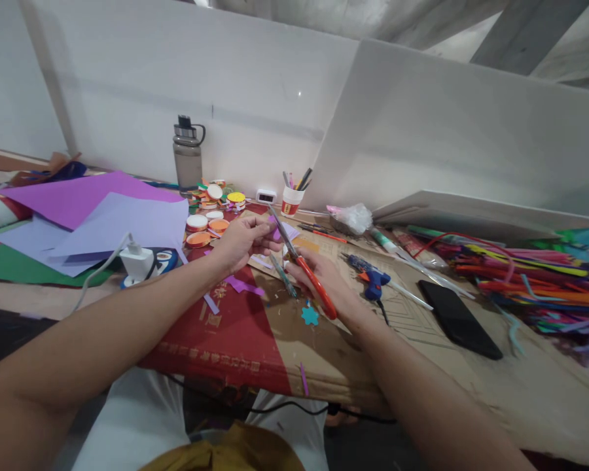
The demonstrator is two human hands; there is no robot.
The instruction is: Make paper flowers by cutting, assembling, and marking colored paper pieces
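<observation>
My left hand (pixel 247 242) pinches a small piece of purple paper (pixel 275 229) above the cardboard. In my right hand (pixel 324 278) is a pair of scissors (pixel 315 285) with red handles, its blades pointing up and away beside the purple paper. Whether the blades touch the paper, I cannot tell. Under my hands lies a teal pen-like tool (pixel 283 278). A teal flower-shaped cutout (pixel 309 315) sits just below my right hand. Purple paper scraps (pixel 245 286) are scattered below my left wrist.
A blue glue gun (pixel 373 278) and a black phone (pixel 459 317) lie to the right, before bundled colourful pipe cleaners (pixel 530 271). Large purple sheets (pixel 122 222) and a white plug adapter (pixel 138 261) are left. A water bottle (pixel 187 157) and a paper cup of pens (pixel 291 201) stand behind.
</observation>
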